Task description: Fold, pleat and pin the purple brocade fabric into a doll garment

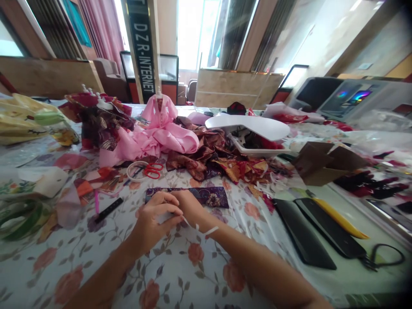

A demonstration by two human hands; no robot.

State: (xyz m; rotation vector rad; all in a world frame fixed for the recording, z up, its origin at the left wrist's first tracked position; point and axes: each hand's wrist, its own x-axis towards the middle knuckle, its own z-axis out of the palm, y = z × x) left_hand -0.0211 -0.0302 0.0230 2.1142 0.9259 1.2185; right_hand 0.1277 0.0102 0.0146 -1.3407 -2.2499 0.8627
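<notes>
A strip of dark purple floral fabric (212, 197) lies flat on the flowered tablecloth (180, 279). My left hand (157, 221) is just in front of its left part, with thumb and fingers brought together around a thin white strip (192, 224). The strip trails from the fingertips toward my right wrist, where a short white piece (211, 230) lies across the skin. My right hand (187, 205) rests over the fabric's near edge, beside the left fingers; its fingers are mostly hidden behind the left hand.
Red-handled scissors (153, 171) and a white tape roll (137, 171) lie behind the hands. A black strip (109, 210) and green tape roll (21, 221) are left. Pink cloth (177, 137), an open cardboard box (325, 165) and black flat cases (305, 236) are farther out.
</notes>
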